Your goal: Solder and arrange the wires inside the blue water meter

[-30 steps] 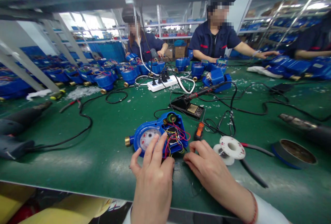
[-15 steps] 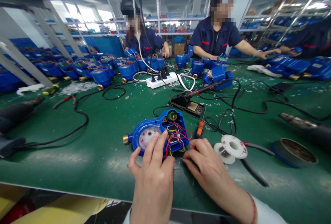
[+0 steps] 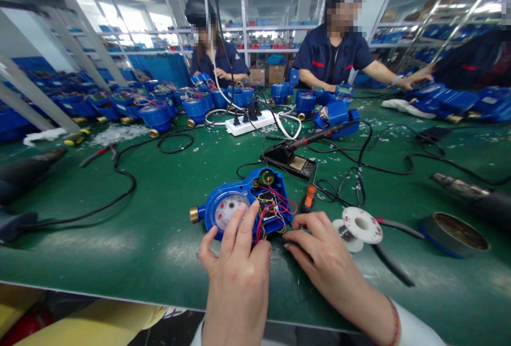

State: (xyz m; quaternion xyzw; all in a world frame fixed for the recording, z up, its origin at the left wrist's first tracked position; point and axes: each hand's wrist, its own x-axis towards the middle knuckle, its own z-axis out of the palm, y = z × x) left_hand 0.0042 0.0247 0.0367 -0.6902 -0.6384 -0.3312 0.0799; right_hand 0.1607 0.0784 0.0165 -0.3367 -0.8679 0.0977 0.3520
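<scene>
Bench foreground [image 3: 131,263]: one meter [image 3: 249,191], two hands [image 3: 241,274] [image 3: 327,255]

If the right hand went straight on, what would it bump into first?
Probably the near right corner of the blue water meter, just ahead. Depth is unclear there: the right hand's fingertips may already touch it.

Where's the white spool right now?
In the head view, the white spool is right of centre on the green table, between the right hand and the round container.
</scene>
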